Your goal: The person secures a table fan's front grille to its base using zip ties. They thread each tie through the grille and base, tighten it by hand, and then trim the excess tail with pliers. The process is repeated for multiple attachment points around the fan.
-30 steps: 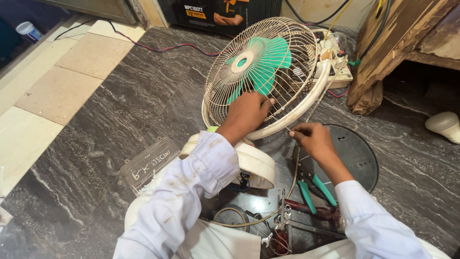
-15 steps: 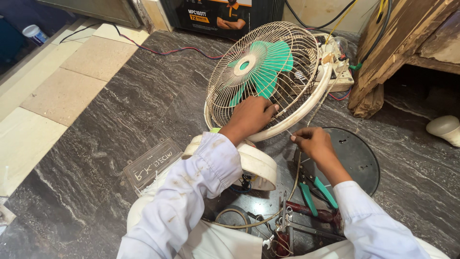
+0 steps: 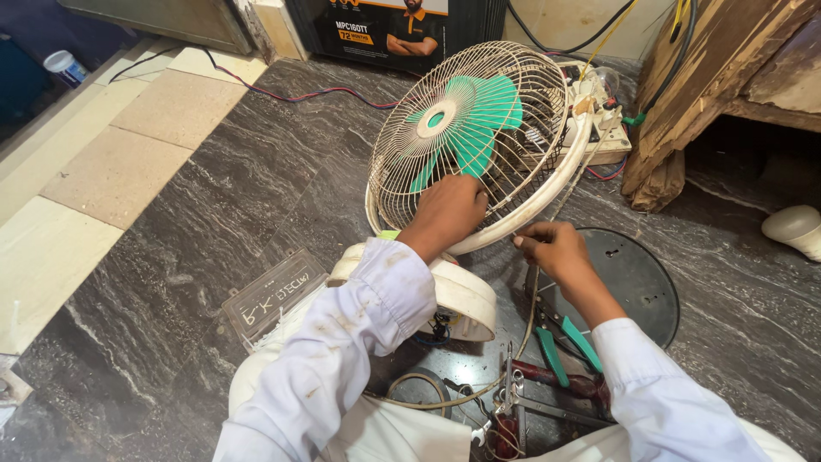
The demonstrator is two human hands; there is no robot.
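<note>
**Inspector A:** Where is the fan [image 3: 479, 137] lying?

**Inspector B:** It is resting tilted on the dark marble floor [image 3: 239, 214], far of centre, its wire cage facing up with the green blades [image 3: 472, 120] showing behind the wires.

**Inspector A:** And the hands?

**Inspector B:** The left hand [image 3: 446, 208] is pressing on the near part of the cage, fingers curled onto the wires. The right hand [image 3: 554, 248] is sitting just right of it at the cream rim, fingertips pinched together on a thin wire [image 3: 532, 299] that is running down toward the person; I cannot tell whether it is also gripping the rim.

**Inspector A:** Surroundings?

**Inspector B:** A cream fan housing [image 3: 457, 295] is lying just near of the cage, under the left forearm. A round black base plate [image 3: 633, 278] is lying to the right. Green-handled pliers [image 3: 566, 346] are lying near the right forearm. A clear plastic box [image 3: 274, 295] is sitting to the left, and a white bulb [image 3: 795, 227] is lying at the far right edge.
</note>
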